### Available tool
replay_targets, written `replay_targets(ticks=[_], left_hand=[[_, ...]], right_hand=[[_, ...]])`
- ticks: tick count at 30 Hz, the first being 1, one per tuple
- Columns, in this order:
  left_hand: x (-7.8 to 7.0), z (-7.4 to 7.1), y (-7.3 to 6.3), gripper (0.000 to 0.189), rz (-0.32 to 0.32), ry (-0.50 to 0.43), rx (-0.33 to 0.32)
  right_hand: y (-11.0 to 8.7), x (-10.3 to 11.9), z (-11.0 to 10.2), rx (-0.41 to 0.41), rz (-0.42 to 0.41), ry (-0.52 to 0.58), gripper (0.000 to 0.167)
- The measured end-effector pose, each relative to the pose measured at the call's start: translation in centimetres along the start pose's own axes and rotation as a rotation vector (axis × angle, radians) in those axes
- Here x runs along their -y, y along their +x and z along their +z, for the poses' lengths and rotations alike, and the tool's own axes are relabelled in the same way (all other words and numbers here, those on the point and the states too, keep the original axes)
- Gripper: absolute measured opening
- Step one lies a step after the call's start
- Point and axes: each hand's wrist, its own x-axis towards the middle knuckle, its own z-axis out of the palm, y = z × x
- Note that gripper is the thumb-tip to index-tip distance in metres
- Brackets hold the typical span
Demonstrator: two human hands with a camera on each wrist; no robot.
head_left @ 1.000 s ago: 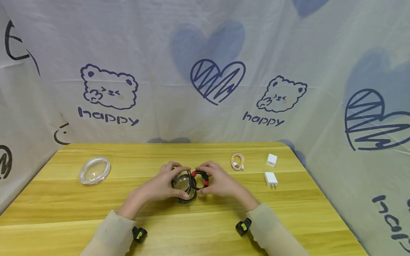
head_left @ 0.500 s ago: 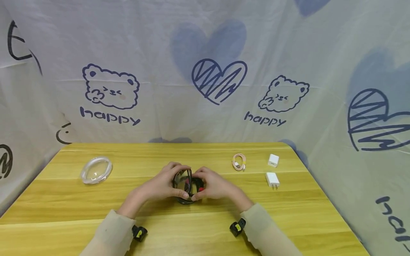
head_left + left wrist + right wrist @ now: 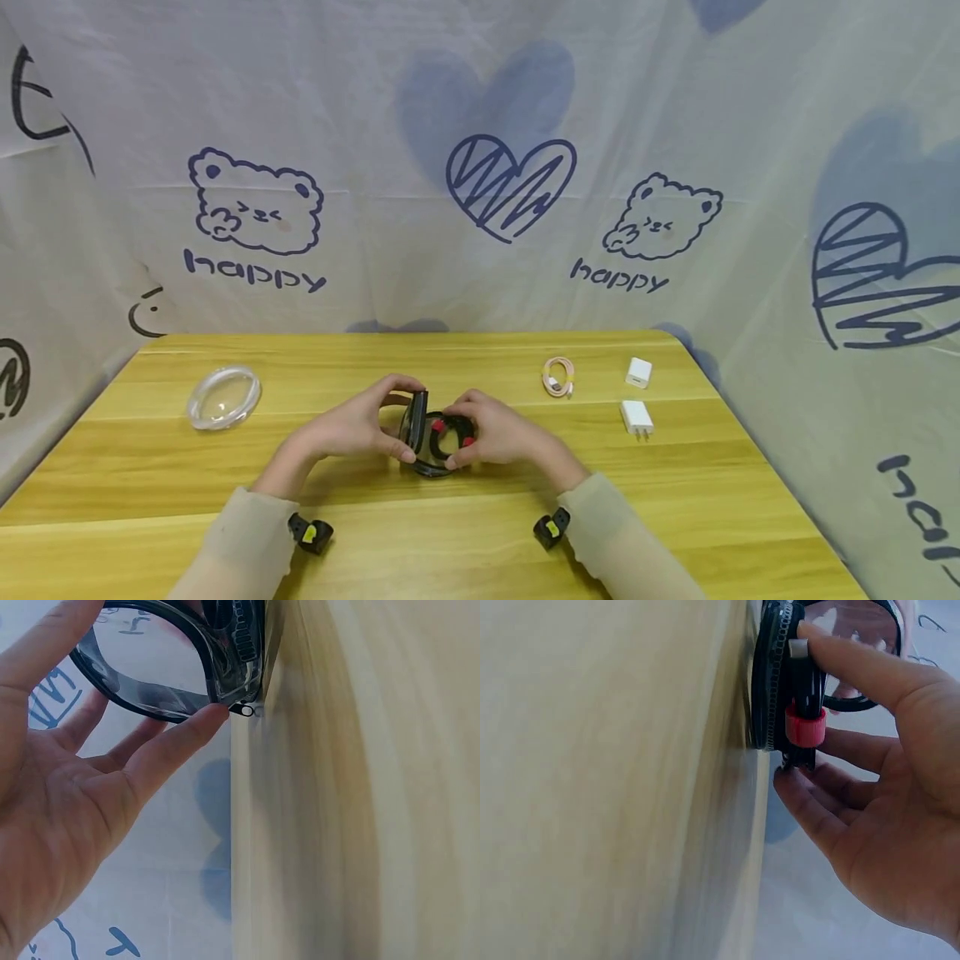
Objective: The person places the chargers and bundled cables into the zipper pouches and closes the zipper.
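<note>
One coiled black cable [image 3: 807, 697] is sitting pinched in right hand [image 3: 495, 432], left hand [image 3: 358, 427] clamping clear black-rimmed case [image 3: 417, 423] (both slanting inward).

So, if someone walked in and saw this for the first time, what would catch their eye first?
Likely the middle of the wooden table: the left grip holds the raised lid of a clear, black-rimmed case, and the right grip holds a coiled black cable with red ties at the case's base. Behind it all, a pale cloth covered in blue hearts and bears would probably compete for attention.
</note>
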Motion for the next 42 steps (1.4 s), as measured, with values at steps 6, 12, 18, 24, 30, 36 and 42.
replay_targets(ticks=[6,12,18,24,30,36,42], left_hand=[[0.0,-0.1,0.0,0.092,-0.006,-0.015,-0.008],[0.1,-0.2,-0.1,0.093,-0.021,-0.006,-0.018],[0.0,-0.1,0.1,0.092,-0.018,-0.028,-0.026],[-0.1,0.0,0.2,0.091,-0.027,-0.038,-0.028],[-0.1,-0.1,-0.1,0.09,-0.072,-0.072,-0.018],[0.2,-0.2,-0.3,0.088,-0.104,-0.046,-0.03],[0.4,-0.2,-0.4,0.09,-0.115,-0.051,-0.023]], right_hand=[[0.4,1.0,0.1,-0.01,-0.017,-0.035,0.077],[0.7,1.3,0.2,-0.009,-0.044,-0.032,0.073],[1.0,1.3,0.3,-0.005,-0.077,-0.027,0.066],[1.1,1.3,0.3,0.015,-0.083,-0.038,0.067],[1.1,1.1,0.5,0.008,-0.098,-0.026,0.069],[1.0,0.6,0.6,0.003,-0.078,0.008,0.069],[0.7,-0.4,0.5,0.04,-0.074,0.17,0.069]])
